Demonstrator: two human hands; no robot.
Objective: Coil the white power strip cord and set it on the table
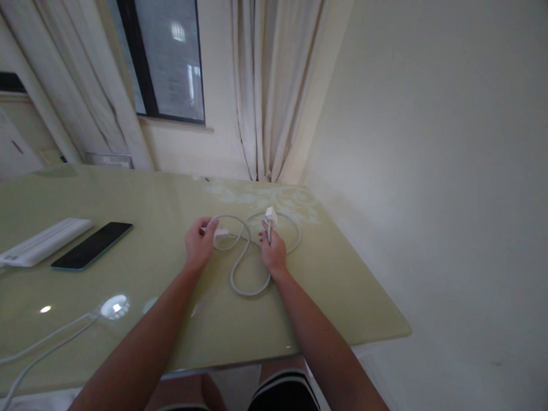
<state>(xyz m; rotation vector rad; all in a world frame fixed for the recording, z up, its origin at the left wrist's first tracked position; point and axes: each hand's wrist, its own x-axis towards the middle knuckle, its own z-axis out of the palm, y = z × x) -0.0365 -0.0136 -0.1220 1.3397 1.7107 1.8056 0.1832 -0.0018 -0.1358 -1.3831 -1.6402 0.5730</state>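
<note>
A white cable lies in loose loops on the pale green table. My left hand is closed around one white plug end of the cable, resting on the tabletop. My right hand is closed on the cable just below its other end, a small white plug held upright above the table. The two hands are about a hand's width apart, with the cable loops between and behind them.
A black phone and a white power strip lie at the left. Another white cable runs along the near left edge. A wall stands close on the right, curtains and a window behind the table.
</note>
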